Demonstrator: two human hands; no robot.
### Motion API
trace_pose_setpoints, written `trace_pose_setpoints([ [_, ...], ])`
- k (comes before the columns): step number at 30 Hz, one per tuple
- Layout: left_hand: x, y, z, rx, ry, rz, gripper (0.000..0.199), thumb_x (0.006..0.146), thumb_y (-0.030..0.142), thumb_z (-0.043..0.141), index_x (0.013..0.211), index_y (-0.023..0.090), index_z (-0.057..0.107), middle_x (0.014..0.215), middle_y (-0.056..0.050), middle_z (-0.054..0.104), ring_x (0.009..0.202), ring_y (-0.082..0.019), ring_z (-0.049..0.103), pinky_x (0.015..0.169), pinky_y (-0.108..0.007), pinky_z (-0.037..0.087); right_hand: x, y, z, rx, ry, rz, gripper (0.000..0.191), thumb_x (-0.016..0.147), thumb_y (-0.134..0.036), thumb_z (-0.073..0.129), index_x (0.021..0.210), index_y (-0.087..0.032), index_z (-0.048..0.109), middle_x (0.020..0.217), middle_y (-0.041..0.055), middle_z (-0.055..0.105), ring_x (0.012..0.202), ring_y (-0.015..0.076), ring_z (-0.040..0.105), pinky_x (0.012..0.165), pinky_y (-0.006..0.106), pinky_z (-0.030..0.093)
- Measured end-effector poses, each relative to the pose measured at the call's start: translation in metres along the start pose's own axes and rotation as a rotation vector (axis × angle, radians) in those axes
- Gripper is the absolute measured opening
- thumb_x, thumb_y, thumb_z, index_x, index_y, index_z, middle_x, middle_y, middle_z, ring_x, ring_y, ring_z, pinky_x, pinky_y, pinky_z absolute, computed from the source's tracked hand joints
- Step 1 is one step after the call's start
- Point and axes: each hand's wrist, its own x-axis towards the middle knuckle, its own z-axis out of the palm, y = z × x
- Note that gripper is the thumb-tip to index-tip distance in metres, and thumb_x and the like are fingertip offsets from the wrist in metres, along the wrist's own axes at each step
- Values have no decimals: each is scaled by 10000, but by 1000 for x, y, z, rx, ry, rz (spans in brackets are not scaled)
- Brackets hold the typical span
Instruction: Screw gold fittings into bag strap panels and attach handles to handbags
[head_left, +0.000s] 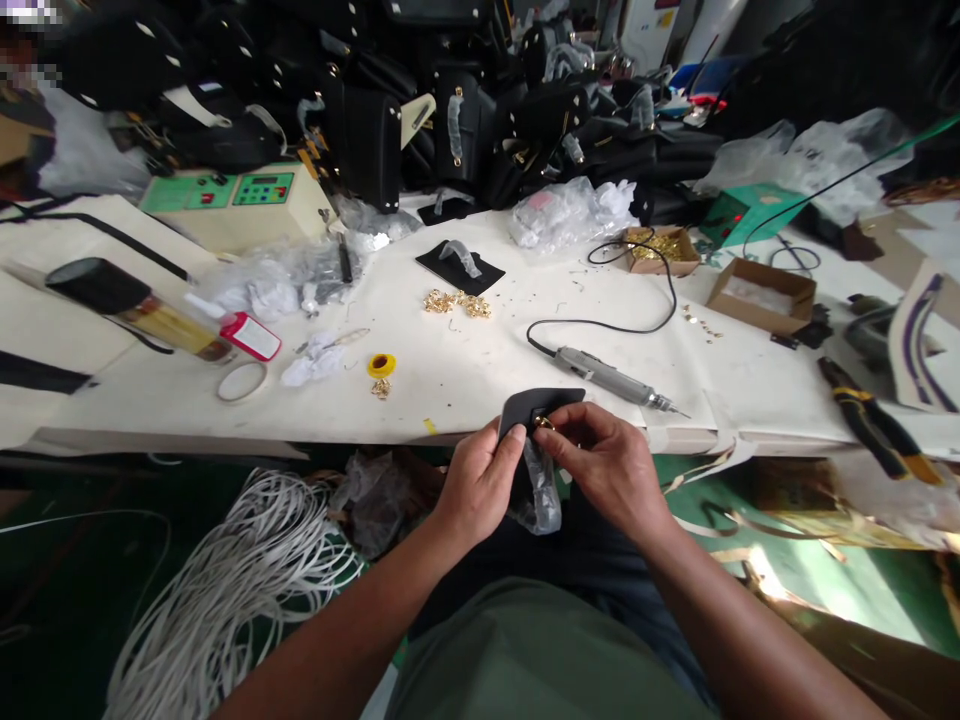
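My left hand [480, 485] grips a black leather-like panel [523, 404] by its left side, thumb on top, just off the table's front edge. A handle wrapped in clear plastic [544, 490] hangs below the panel, toward my lap. My right hand [611, 462] pinches a small gold metal fitting [543, 423] against the panel; its exact seating is hidden by the fingers. Beyond them on the table lies a corded electric screwdriver [611, 380], its bit pointing right. A similar black panel with a wrapped handle [480, 270] lies farther back, behind a pile of gold fittings [457, 303].
A yellow tape roll [381, 365] sits beside small gold pieces [381, 390]. Pliers [874, 420] lie at the right, near a cardboard box [761, 297] and a box of gold hardware [661, 250]. Left stand a control unit [240, 205] and a red-white bottle [251, 335]. Black bags are heaped behind.
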Motion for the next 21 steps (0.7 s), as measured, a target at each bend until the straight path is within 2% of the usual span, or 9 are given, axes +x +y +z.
trace_pose_setpoints([
  [3,1,-1,0,-20,14,-21,368,1037,485,539,1049,180,744,935,-32,770,891,-211,673,876,-277,511,-2,6,5,21,36,-68,328,834,-483,829,961,-191,749,832,34,739,642,144,600,586,264,513],
  [7,1,-5,-1,-49,-16,-59,378,1034,503,535,968,176,713,859,-13,720,844,-195,629,833,-269,500,0,13,0,-207,52,-351,195,928,-389,759,1033,-225,753,922,48,762,732,169,674,687,300,570],
  [10,2,-5,-3,-63,-48,-65,378,1031,503,534,945,175,702,823,-7,682,839,-196,605,827,-272,490,7,10,-13,-390,-32,-535,120,982,-329,703,1037,-225,726,945,56,750,766,167,694,694,295,563],
  [15,6,-1,-6,-68,-108,-76,364,1016,495,552,896,175,677,809,3,655,783,-175,558,765,-261,465,24,-8,-32,-687,-205,-775,187,1019,-298,649,1177,-219,711,1059,84,759,803,181,720,681,301,540],
  [18,6,1,-7,-87,-103,-85,366,1009,498,560,852,180,656,783,10,638,756,-168,544,750,-259,464,29,-15,-35,-771,-235,-879,149,1027,-298,639,1095,-216,744,1001,72,770,785,185,722,697,313,531],
  [21,4,0,-6,-127,-82,-100,374,998,510,567,847,182,663,815,-1,668,789,-185,575,775,-270,486,30,-14,-35,-765,-215,-922,136,1019,-298,655,1047,-220,763,973,64,782,782,187,720,723,328,526],
])
